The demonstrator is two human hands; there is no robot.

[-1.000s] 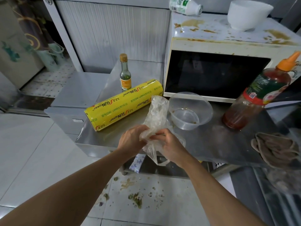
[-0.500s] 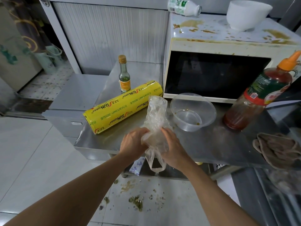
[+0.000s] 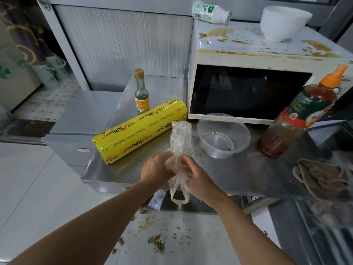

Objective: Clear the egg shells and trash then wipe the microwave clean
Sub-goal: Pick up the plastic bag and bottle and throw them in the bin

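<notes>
While both hands grip it, crinkled clear plastic bag (image 3: 179, 150), smooth steel table (image 3: 248, 169)

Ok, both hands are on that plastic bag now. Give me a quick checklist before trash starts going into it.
1. Bag held: ok, left hand and right hand both grip the clear plastic bag.
2. Bag mouth open: not ok, it is bunched between the hands.
3. Bag free of holes: cannot tell.
4. Clear container within reach: ok, just behind the bag, with residue inside.
5. Microwave top clean: not ok, brown stains.
6. Wiping cloth at hand: ok, at the table's right edge.
</notes>
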